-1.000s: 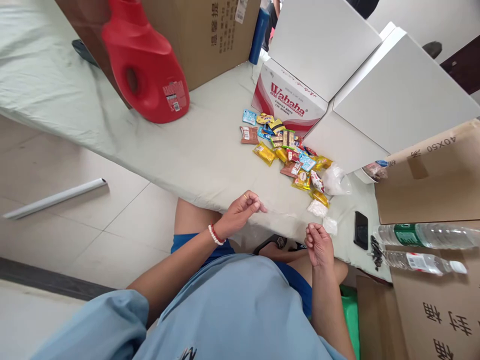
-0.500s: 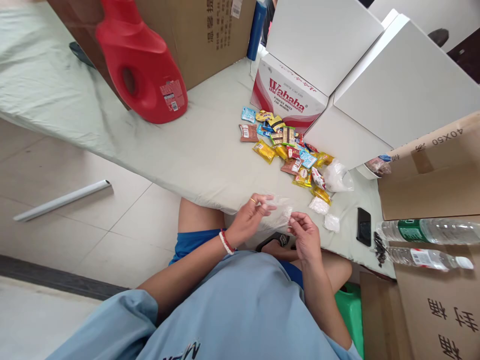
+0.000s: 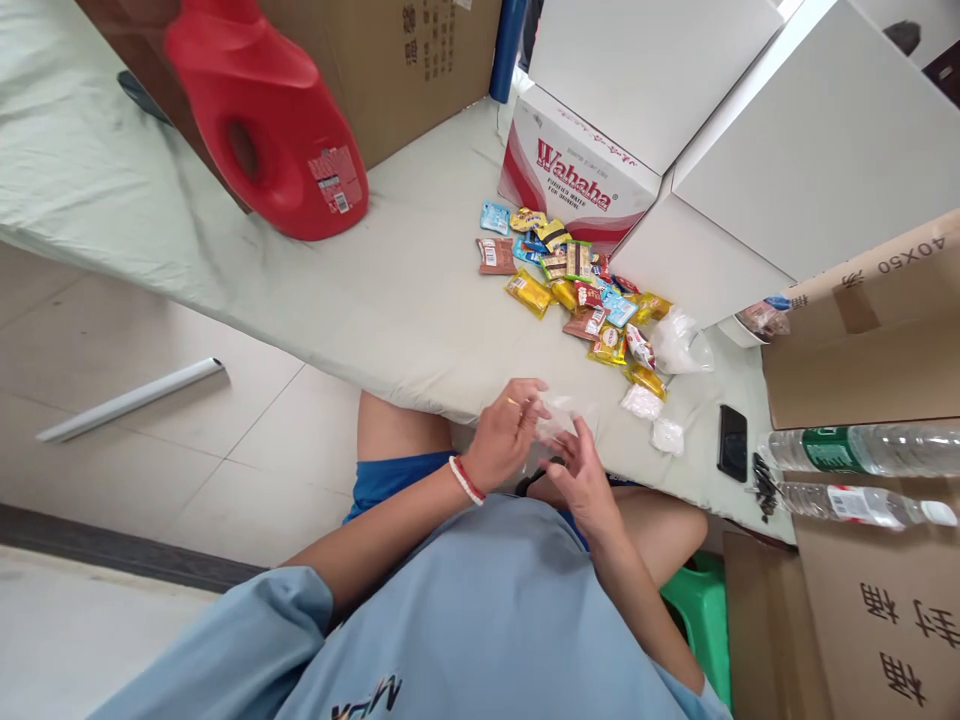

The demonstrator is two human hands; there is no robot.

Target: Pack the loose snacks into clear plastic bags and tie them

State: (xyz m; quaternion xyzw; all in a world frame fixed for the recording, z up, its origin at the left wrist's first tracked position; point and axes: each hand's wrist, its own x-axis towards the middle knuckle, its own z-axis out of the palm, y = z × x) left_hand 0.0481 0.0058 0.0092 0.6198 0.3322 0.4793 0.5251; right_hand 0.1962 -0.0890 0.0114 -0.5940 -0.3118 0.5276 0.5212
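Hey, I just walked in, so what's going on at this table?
A seated person has their left hand and right hand at some thin, clear plastic, near the edge of the cloth-covered table. The right hand's fingers are spread. Beyond them, small wrapped packets lie loosely piled by the Wahaha box, and a phone lies off to the right.

Clear plastic film [image 3: 559, 408] between left hand [image 3: 504, 436] and right hand [image 3: 585, 482], wrapped snacks [image 3: 577, 262] at one o'clock from them, Wahaha water carton [image 3: 576, 192] at twelve, black phone [image 3: 733, 442] at three
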